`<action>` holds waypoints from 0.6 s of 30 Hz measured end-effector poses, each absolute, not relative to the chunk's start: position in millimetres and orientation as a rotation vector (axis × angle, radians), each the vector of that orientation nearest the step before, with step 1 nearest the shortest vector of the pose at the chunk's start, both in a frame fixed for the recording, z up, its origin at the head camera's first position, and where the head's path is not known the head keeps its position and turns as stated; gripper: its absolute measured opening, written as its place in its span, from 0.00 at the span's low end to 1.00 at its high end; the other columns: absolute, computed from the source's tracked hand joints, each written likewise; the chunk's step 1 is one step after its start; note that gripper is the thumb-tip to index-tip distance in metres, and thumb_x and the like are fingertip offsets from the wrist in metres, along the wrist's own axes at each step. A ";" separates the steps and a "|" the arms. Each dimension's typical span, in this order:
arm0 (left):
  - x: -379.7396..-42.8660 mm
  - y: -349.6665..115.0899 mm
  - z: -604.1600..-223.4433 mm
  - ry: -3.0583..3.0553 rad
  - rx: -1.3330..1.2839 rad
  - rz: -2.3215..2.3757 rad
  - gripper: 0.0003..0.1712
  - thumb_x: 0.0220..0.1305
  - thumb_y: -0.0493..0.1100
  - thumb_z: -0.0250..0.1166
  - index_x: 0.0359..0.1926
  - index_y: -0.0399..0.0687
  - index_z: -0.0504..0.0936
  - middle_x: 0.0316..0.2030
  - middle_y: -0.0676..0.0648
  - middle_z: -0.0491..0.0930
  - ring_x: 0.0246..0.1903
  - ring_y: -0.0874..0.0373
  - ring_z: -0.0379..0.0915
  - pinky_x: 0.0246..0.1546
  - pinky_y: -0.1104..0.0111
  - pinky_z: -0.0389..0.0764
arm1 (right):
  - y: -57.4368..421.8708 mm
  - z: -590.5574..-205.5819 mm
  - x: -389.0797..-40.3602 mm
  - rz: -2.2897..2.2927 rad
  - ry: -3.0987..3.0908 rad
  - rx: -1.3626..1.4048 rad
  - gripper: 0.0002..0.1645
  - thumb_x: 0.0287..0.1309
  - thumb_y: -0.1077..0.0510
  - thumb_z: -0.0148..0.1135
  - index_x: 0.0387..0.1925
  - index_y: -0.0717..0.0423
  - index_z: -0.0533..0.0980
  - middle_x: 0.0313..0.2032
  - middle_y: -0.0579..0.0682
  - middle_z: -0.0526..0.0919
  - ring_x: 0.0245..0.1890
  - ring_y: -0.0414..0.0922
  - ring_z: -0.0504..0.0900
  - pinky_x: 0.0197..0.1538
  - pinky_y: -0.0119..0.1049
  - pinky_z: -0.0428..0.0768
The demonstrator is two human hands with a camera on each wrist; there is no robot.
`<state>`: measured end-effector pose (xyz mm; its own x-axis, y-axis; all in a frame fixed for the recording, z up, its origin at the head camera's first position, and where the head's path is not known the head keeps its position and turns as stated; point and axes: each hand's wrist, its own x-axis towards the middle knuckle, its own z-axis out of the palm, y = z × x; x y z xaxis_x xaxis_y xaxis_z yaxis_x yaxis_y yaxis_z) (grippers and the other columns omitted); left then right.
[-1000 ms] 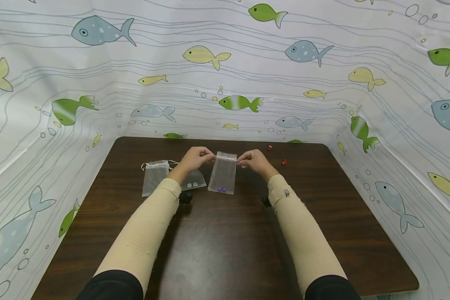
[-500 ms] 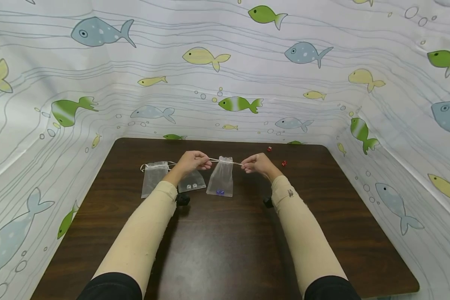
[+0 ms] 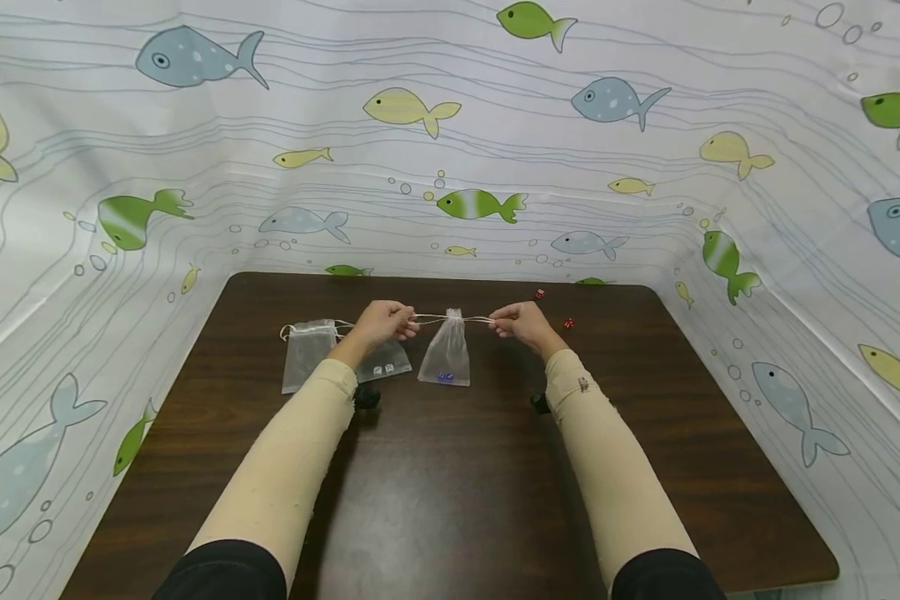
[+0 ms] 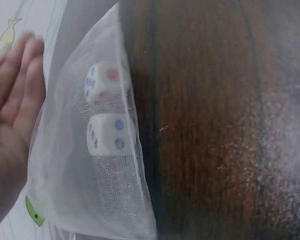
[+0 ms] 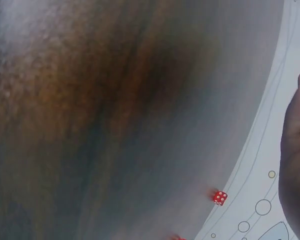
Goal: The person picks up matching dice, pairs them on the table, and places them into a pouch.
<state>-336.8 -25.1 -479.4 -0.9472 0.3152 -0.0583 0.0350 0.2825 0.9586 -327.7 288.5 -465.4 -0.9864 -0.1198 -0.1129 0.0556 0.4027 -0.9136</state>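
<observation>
Free passage over the near tabletop [image 3: 435,492], with sheer pouches [image 3: 450,352] (three) and red dice [image 3: 568,322] as obstacles farther back.

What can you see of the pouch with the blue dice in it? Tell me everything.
The pouch is small, whitish and see-through, apparently a sheer mesh fabric. Its neck is gathered narrow and it flares toward a wide bottom edge, where two blue dice show through. Pale drawstrings stretch out from the neck, pinched by the left grip and the right grip. Its bottom points toward the person, over the dark table; whether the neck is lifted is unclear.
</observation>
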 end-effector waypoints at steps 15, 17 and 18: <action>-339.0 -36.2 -472.0 2.454 0.392 1.742 0.25 0.83 0.52 0.47 0.56 0.38 0.81 0.55 0.37 0.81 0.51 0.40 0.77 0.47 0.48 0.82 | 272.2 -470.2 -329.3 -1.263 2.772 -0.136 0.22 0.77 0.60 0.51 0.67 0.64 0.72 0.66 0.62 0.74 0.68 0.58 0.69 0.67 0.54 0.70; -340.1 -38.5 -471.7 2.427 0.396 1.783 0.24 0.82 0.52 0.47 0.57 0.39 0.80 0.54 0.39 0.81 0.51 0.38 0.76 0.47 0.47 0.80 | 269.2 -472.1 -329.9 -1.272 2.769 -0.145 0.22 0.77 0.61 0.51 0.66 0.65 0.73 0.66 0.62 0.74 0.68 0.58 0.70 0.67 0.54 0.70; -340.2 -40.2 -470.7 2.413 0.395 1.806 0.23 0.82 0.51 0.47 0.58 0.39 0.80 0.55 0.39 0.81 0.51 0.37 0.75 0.48 0.46 0.79 | 267.9 -472.8 -329.9 -1.270 2.768 -0.147 0.22 0.77 0.61 0.51 0.66 0.64 0.73 0.66 0.62 0.74 0.68 0.58 0.70 0.67 0.54 0.70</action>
<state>-340.2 -40.2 -470.7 -0.9611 0.2664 0.0732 0.1452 0.2620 0.9541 -329.9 267.9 -472.8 -0.9911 -0.1260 -0.0436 -0.0492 0.6493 -0.7589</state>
